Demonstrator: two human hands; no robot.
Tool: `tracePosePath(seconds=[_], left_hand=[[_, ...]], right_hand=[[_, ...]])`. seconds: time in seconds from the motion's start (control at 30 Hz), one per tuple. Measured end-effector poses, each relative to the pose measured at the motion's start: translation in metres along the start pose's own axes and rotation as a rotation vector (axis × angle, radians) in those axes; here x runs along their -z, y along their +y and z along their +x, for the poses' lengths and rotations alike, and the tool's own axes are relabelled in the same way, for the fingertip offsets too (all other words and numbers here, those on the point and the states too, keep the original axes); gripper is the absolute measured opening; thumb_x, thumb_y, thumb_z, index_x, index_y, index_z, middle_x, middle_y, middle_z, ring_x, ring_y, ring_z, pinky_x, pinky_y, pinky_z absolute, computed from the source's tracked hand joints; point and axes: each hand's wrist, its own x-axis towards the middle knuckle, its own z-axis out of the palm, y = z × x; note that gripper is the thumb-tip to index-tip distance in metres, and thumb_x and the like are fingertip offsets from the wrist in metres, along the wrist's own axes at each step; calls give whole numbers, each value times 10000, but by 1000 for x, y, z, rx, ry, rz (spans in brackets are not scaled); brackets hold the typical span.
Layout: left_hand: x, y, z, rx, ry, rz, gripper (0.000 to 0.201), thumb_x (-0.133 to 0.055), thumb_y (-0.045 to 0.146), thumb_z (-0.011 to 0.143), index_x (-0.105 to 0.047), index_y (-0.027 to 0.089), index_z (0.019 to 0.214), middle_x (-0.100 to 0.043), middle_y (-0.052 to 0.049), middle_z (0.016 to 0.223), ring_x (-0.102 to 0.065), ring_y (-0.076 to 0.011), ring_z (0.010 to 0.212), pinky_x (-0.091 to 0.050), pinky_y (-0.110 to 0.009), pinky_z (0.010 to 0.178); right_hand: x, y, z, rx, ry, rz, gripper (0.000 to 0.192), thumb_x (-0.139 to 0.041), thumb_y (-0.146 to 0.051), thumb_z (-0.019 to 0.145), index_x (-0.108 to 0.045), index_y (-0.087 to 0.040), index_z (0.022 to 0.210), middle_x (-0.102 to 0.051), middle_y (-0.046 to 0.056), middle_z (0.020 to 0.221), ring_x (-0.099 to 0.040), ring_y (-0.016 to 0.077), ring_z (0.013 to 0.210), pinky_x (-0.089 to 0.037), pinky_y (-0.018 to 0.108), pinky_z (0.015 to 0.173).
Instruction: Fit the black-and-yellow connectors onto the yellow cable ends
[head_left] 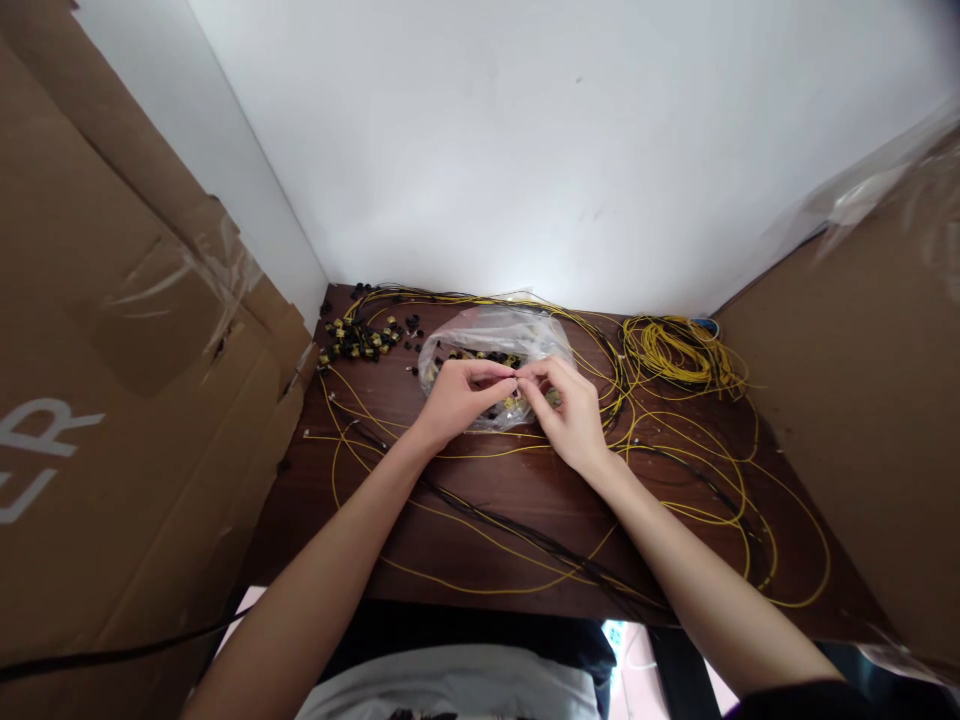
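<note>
My left hand [466,398] and my right hand [562,408] meet fingertip to fingertip above a clear plastic bag [450,338]. Both are closed in a pinch; whatever lies between the fingertips is too small to make out. Inside the bag, partly hidden by my hands, are small black and yellow pieces [491,357]. Thin yellow and black wires [517,450] run across the table beneath my wrists.
On the dark wooden table [480,560], a pile of small black and yellow parts [367,338] lies at the back left. A coiled yellow wire bundle [679,350] sits at the back right. Cardboard [135,350] stands at the left, more cardboard [870,400] at the right, a white wall [525,150] behind.
</note>
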Motion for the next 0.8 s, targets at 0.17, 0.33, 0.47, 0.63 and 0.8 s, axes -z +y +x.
tracePosePath(seconds=[0.17,0.33,0.47,0.63,0.8], left_hand=[[0,-3,2,-34,47,9,175,-625,198,706,-712,103,824,-723,-76,808,-659,-155,705,-530,-261,671],[0,-4,4,-37,56,5,163,-605,196,707,-699,114,812,-710,-48,740,-650,-139,685,-516,-225,631],[0,-4,4,-24,63,-12,166,-605,193,703,-693,110,818,-711,-55,760,-651,-135,685,-503,-209,605],[-1,-5,3,-34,43,-7,171,-602,190,706,-695,106,824,-712,-58,755,-653,-133,682,-506,-215,629],[-1,-6,4,-77,28,20,182,-599,196,715,-700,104,835,-711,-60,743,-648,-134,672,-502,-218,620]], right_hand=[[-1,0,-1,9,-12,7,165,-459,-216,894,-593,-208,991,-609,32,834,-566,158,756,-464,293,696],[-2,9,-1,2,-39,-78,145,-474,-182,872,-612,-201,911,-629,39,860,-572,181,806,-455,312,741],[-6,17,-3,25,-141,-208,136,-520,-208,854,-641,-206,918,-626,57,896,-548,224,891,-441,363,799],[-9,20,-5,15,-202,-292,132,-555,-258,842,-667,-216,897,-619,66,924,-536,248,910,-432,406,809],[-9,20,-5,-19,-194,-279,87,-562,-217,824,-639,-201,863,-617,57,910,-528,245,908,-429,401,801]])
